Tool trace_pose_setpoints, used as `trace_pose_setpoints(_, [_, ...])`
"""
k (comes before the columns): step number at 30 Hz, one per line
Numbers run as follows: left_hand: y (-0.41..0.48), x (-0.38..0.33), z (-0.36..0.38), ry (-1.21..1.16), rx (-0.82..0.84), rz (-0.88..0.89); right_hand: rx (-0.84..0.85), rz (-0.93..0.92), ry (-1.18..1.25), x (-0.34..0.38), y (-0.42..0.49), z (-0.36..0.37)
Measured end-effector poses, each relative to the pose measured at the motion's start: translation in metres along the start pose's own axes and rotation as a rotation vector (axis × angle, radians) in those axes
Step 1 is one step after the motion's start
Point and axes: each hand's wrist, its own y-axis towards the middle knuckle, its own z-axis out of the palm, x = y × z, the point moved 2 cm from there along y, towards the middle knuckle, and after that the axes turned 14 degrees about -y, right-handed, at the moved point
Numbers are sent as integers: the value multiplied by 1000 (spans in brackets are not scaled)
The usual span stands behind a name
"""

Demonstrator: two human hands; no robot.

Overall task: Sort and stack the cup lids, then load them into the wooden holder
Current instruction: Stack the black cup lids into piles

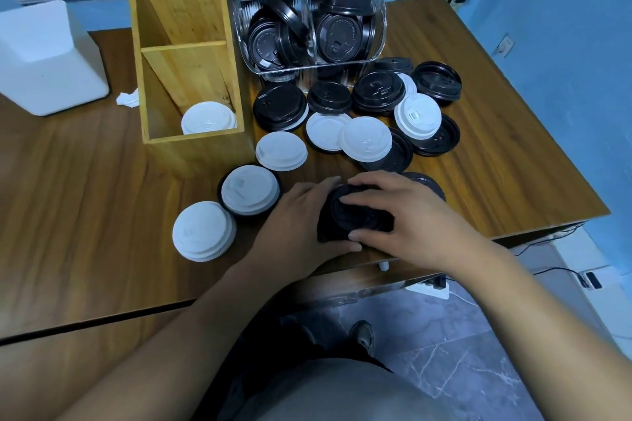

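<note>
We hold the short stack of black plastic cup lids (359, 219) between both hands at the near edge of the brown wood-grain table (85, 181). Our left hand (297, 225) curls round its left side. Our right hand (410, 215) lies over its top, fingers spread and thumb pressed to the near rim. The stack looks tilted, with its top face turned up towards us, so its axis is not quite upright.

The tall bamboo-coloured wooden holder (191, 147) stands far and to the left of the stack, so the left hand is the nearer one. Its open compartments run in a row from near to far. The nearest holds white plastic lids (208, 120), and the one behind it appears empty. We judge that the stack must travel left and away from us, rising over the holder's front wall.
</note>
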Motion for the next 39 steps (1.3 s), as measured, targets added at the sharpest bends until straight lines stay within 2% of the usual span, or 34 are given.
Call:
trace_pose_setpoints(8, [0, 9, 5, 22, -30, 112, 1, -74, -95, -4, -3, 4])
trace_pose_setpoints(11, [1, 13, 6, 27, -39, 119, -1, -105, -124, -6, -4, 7])
trace_pose_setpoints(16, [2, 13, 7, 33, -7, 150, 42, -147, -18, -7, 0, 4])
trace_pose_setpoints(22, [-1, 7, 5, 4, -53, 132, 32, -171, -133, -7, 9, 1])
trace_pose_setpoints(27, [0, 5, 1, -1, -72, 25, -183, -21, 32, -26, 32, -23])
trace_pose_setpoints(31, [-3, 4, 0, -11, -92, -5, -291, 206, -70, -62, 72, -45])
trace_pose_setpoints(33, [-3, 3, 0, -28, -95, -36, -259, 249, -133, -72, 94, -51])
trace_pose_setpoints(37, [-2, 2, -1, -36, -109, -34, -125, 169, -160, -64, 137, -47])
trace_pose_setpoints(39, [-2, 1, -1, -35, -108, -36, -65, 169, -261, -57, 156, -43])
